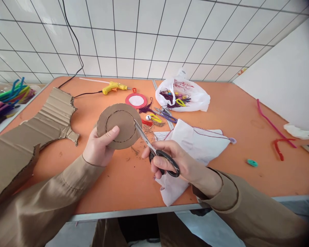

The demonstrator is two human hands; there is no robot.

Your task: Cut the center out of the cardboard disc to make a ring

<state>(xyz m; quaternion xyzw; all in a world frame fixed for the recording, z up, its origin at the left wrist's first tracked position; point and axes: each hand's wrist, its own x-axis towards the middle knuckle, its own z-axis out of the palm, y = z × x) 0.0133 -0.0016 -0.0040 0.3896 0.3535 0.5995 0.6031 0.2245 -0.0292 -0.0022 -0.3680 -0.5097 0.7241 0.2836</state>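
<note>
A round brown cardboard disc (123, 125), with a smaller circle cut or scored inside its rim, is held in my left hand (100, 145), thumb on top and fingers beneath. My right hand (170, 159) grips black-handled scissors (147, 140), fingers through the loops. Their blade tips touch the disc at the right part of the inner circle. Below the scissors and right hand lies a white cloth piece (198, 140) with dark red stitched edging.
Torn corrugated cardboard (46, 120) lies left. Behind are a yellow glue gun (114, 87), a red-rimmed disc (136, 100), purple-handled scissors (167, 115) and a white plastic bag (195, 96). Pipe cleaners (270, 125) lie right on the orange table (237, 185).
</note>
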